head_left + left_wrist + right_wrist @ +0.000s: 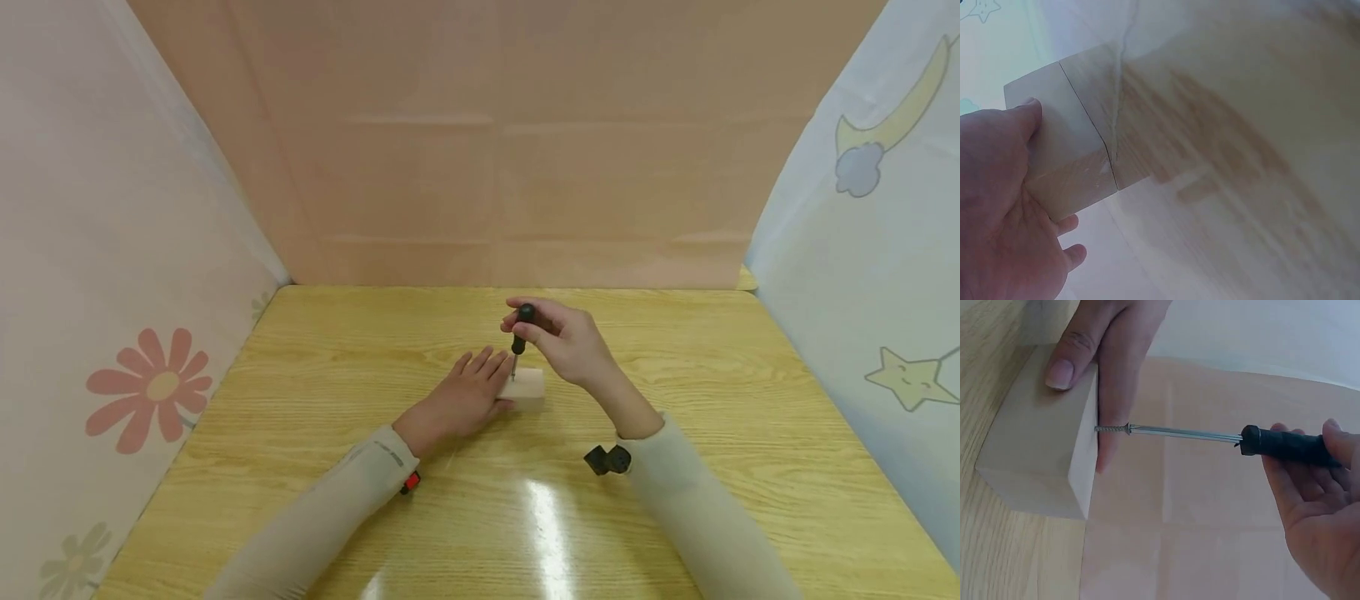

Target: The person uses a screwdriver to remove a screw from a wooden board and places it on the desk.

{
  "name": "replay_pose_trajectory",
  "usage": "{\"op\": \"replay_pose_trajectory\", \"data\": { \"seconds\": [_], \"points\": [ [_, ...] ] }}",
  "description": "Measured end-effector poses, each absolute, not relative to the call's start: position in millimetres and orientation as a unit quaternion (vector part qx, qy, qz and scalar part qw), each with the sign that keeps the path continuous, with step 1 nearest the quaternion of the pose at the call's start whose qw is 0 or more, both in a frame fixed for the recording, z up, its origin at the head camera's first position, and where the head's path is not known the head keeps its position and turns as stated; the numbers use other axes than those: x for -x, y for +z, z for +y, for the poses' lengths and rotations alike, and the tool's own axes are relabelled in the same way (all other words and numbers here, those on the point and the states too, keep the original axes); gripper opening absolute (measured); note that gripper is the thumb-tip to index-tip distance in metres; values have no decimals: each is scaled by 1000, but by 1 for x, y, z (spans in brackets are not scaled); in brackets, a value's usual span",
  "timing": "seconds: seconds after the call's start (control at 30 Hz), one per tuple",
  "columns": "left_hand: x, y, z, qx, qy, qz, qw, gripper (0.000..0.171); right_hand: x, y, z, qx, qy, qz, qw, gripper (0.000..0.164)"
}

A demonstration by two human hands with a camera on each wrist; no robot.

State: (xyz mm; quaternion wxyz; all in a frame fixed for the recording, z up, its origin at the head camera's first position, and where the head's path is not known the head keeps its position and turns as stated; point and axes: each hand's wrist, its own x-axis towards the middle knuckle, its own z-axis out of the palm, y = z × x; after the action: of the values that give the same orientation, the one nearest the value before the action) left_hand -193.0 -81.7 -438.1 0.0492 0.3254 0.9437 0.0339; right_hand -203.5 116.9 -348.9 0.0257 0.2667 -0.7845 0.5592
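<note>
A pale wooden block (527, 385) lies on the table, and my left hand (467, 400) holds it at its left end. The thumb presses one side of the block, seen in the right wrist view, while a finger lies along the screw face. A threaded screw (1112, 429) stands upright in that face, much of its thread showing. My right hand (566, 340) grips the black handle of a screwdriver (1185, 434) between thumb and fingers. The screwdriver's tip meets the screw head, its shaft nearly in line with the screw. In the hazy left wrist view, a thin dark line crosses the block (1066, 137).
The wood-grain table (337, 500) carries the work near its middle. A plain peach sheet (480, 167) hangs behind it. Patterned white sheets (60, 208) stand at both sides. A black wrist device (607, 459) sits at the right cuff.
</note>
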Motion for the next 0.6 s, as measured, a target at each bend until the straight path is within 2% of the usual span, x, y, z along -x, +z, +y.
{"op": "replay_pose_trajectory", "data": {
  "seconds": [0.1, 0.37, 0.47, 0.6],
  "points": [
    [193, -438, -82, -324, 31, 944, 48, 74, 202, -350, 115, -257, 575, -776, 26, 32],
    [193, -440, -81, -324, 26, 944, 47, 74, 196, -357, 102, -180, 590, -780, 105, 26],
    [193, -441, -81, -324, 22, 945, 47, 73, 196, -355, 102, -181, 597, -776, 92, 27],
    [194, -442, -81, -324, 27, 944, 47, 73, 198, -350, 108, -221, 585, -779, 41, 23]
  ]
}}
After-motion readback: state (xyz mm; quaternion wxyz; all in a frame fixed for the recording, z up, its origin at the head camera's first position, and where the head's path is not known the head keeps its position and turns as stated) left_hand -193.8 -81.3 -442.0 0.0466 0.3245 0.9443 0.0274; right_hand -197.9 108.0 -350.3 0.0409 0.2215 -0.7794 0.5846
